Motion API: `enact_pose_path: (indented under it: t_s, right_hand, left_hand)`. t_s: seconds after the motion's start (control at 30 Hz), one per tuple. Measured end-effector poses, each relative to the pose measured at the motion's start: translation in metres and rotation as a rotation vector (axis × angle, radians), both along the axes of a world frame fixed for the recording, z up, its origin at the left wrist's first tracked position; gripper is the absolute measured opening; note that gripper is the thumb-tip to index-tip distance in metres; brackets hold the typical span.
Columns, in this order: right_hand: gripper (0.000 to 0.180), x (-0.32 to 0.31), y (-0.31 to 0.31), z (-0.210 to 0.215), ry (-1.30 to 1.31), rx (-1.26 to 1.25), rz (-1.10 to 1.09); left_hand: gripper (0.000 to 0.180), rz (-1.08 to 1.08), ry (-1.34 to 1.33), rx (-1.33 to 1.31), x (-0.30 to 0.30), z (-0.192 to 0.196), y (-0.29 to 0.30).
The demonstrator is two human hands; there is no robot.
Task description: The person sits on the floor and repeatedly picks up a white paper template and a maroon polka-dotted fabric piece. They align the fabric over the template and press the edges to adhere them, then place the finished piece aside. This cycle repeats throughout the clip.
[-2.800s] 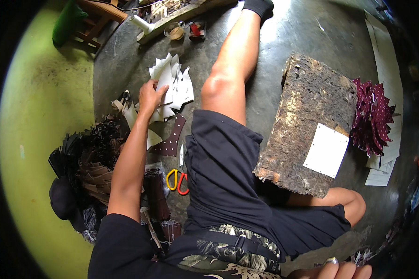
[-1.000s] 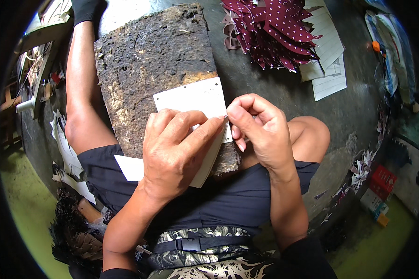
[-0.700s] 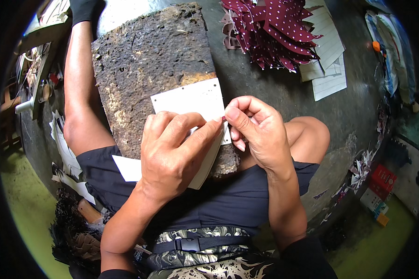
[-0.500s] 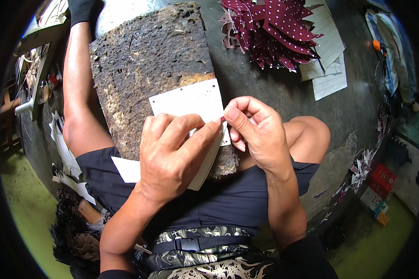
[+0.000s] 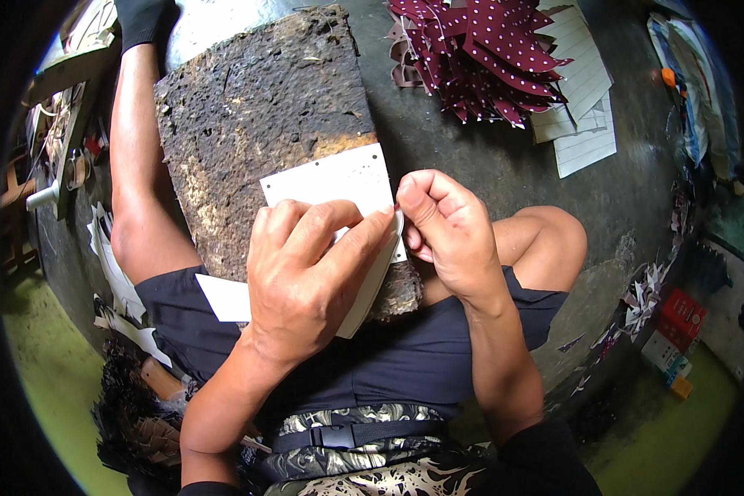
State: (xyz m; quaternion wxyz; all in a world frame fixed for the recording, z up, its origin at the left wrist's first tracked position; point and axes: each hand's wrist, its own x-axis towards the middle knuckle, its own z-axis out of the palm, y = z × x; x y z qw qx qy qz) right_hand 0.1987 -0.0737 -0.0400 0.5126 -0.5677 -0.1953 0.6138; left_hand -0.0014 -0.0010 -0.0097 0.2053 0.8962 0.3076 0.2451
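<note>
a: what has just changed?
b: the left hand [image 5: 302, 256] was among the white offcuts [image 5: 122, 269] on the floor; now it is over the board [image 5: 264, 107], meeting the right hand [image 5: 448, 227]. so the work has gone from fetching to close fingertip handling.
a: anything smaller?
b: the red sliver [image 5: 396, 207] between the fingertips showed plainly a moment ago; now it is barely visible.
a: and how are the hands?
b: the left bends over a white piece [image 5: 364, 306], holding it down; its thumb is hidden, so i can't tell if it grips below. the right has thumb and forefinger pinched, seemingly on that sliver.
a: where is the white piece?
b: partly across the dotted sheet [image 5: 335, 180], at the board's near right corner.
a: count them?
b: two hands, one board, one dotted sheet with three dark dots along its top edge. at least two lined papers [image 5: 587, 136]. the maroon spotted pieces [image 5: 479, 62] and the offcuts overlap too much to count.
</note>
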Motion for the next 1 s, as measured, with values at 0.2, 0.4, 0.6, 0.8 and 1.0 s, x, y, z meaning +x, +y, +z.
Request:
enact_pose_path:
  t_s: [0.2,0.4,0.6,0.8,1.0]
  right_hand:
    - [0.029,-0.003,0.001,0.004,-0.08,0.081,0.014]
    - [0.03,-0.005,0.003,-0.004,-0.059,0.109,0.059]
    - [0.03,-0.008,-0.002,-0.015,0.17,0.1,-0.026]
    - [0.03,-0.012,-0.001,-0.027,0.085,0.066,-0.064]
    - [0.024,0.001,-0.002,-0.013,-0.033,0.095,-0.091]
  left_hand:
    - [0.041,0.001,-0.001,-0.011,0.0,0.0,0.001]
    - [0.036,0.015,-0.03,-0.038,-0.002,0.0,0.002]
    - [0.037,0.007,-0.028,-0.034,-0.002,0.0,0.002]
    - [0.037,0.009,-0.016,-0.023,0.0,0.001,0.002]
    - [0.034,0.003,-0.016,-0.033,0.001,0.003,0.004]
